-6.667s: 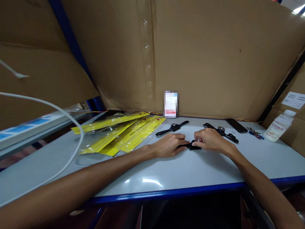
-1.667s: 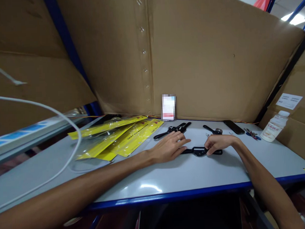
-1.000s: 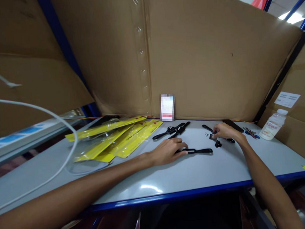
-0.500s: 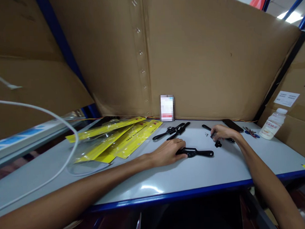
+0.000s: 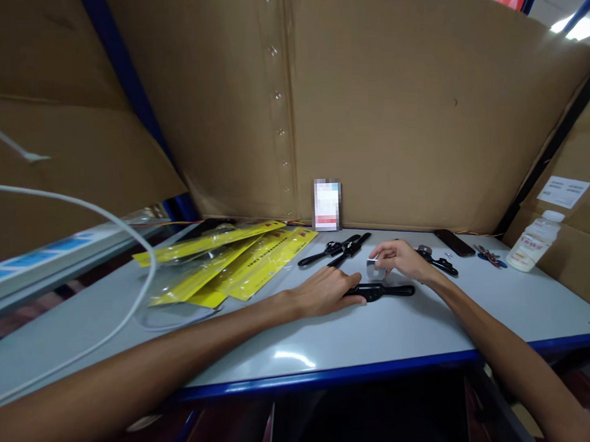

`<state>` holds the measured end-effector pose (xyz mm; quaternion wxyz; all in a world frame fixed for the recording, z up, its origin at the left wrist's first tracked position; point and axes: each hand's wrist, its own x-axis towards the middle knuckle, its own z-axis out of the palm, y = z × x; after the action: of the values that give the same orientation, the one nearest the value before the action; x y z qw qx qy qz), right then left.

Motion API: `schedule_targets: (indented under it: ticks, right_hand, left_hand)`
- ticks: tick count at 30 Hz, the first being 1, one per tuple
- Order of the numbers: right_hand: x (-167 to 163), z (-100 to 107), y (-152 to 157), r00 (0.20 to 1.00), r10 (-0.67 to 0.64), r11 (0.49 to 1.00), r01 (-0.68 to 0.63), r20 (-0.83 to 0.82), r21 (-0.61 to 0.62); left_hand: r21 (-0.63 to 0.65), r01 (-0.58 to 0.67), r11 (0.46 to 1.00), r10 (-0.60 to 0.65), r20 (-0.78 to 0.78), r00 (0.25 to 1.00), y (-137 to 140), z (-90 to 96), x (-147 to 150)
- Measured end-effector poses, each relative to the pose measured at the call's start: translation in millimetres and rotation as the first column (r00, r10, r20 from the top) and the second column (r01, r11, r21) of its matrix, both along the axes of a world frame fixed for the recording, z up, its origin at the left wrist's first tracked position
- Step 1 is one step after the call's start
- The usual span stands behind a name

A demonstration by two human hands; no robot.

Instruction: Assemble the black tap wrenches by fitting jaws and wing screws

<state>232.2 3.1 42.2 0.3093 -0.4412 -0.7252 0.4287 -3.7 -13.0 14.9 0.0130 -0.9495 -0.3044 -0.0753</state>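
My left hand (image 5: 326,291) is closed round one handle of a black spokeshave (image 5: 397,291) lying on the worktop. Its other handle points right, and the slot in its body shows. Just above it, my right hand (image 5: 400,259) pinches a small flat metal blade (image 5: 374,268) between thumb and fingers. Two more spokeshaves (image 5: 347,246) lie crossed behind my left hand. To the right of my right hand rests another black spokeshave (image 5: 442,263), partly hidden by that hand.
Yellow-carded plastic packages (image 5: 258,264) are piled at the left, near a white cable (image 5: 148,242). A phone (image 5: 327,207) leans on the cardboard wall. At the right lie a dark phone-like slab (image 5: 453,242), keys (image 5: 490,258) and a white bottle (image 5: 530,242).
My right hand has moved left from the rear-right spokeshave toward the one under my left hand, now with a blade in its fingers. My left hand has stayed on its spokeshave.
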Motion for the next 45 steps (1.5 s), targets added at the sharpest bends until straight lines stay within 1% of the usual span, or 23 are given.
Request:
schedule_targets:
  ticks: [2, 6, 8, 12, 14, 18, 20, 25, 30, 33, 37, 45]
  right_hand:
    - [-6, -4, -2, 0.999, 0.044, 0.999, -0.044, -0.012, -0.016]
    - [-10, -7, -4, 0.994, 0.109, 0.994, -0.109, 0.031, -0.008]
    - [-9, -8, -3, 0.996, 0.085, 0.996, -0.085, 0.013, 0.019]
    - [-7, -7, 0, 0.999, -0.036, 0.994, 0.04, -0.039, 0.101]
    - [-7, -7, 0, 0.999, -0.048, 0.992, 0.051, -0.021, 0.114]
    - [-9, -11, -3, 0.998, 0.03, 0.998, -0.033, 0.048, 0.06]
    - [-10, -13, -3, 0.997, 0.065, 0.997, -0.066, 0.049, 0.026]
    - [-9, -15, -1, 0.998, 0.059, 0.998, -0.059, -0.007, 0.008]
    - [-10, -16, -3, 0.996, 0.092, 0.994, -0.091, 0.02, -0.062]
    - [-11, -17, -5, 0.993, 0.101, 0.993, -0.096, 0.059, -0.073]
    - [-9, -17, -5, 0.99, 0.109, 0.992, -0.103, 0.093, -0.073]
    - [-10, -17, -8, 0.977, 0.157, 0.987, -0.15, 0.143, -0.055]
  left_hand:
    - [0.022, -0.009, 1.0, 0.009, 0.0, 1.0, -1, -0.6, 0]
    - [0.023, -0.031, 0.999, 0.03, 0.011, 0.999, 0, -2.1, 0]
    - [0.017, -0.034, 0.999, 0.034, 0.002, 0.999, 0, -1.5, 0]
    - [0.027, -0.024, 0.999, 0.024, -0.026, 0.999, -1, 1.2, 0]
    - [0.028, -0.02, 0.999, 0.021, -0.029, 0.999, -1, 0.9, 0]
    - [0.01, -0.035, 0.999, 0.035, 0.006, 0.999, 1, -2.9, 0]
    - [0.008, -0.047, 0.999, 0.047, 0.014, 0.999, 1, -3.9, 0]
    - [0.032, -0.055, 0.998, 0.056, -0.031, 0.998, -1, -1.4, 1]
    - [0.039, -0.055, 0.998, 0.057, -0.044, 0.997, -3, 1.4, 1]
    - [0.041, -0.052, 0.998, 0.055, -0.061, 0.997, -3, 2.5, 1]
    - [0.04, -0.042, 0.998, 0.044, -0.046, 0.998, -4, 3.3, 1]
    - [0.04, 0.024, 0.999, -0.023, -0.045, 0.999, 0, 2.8, 0]
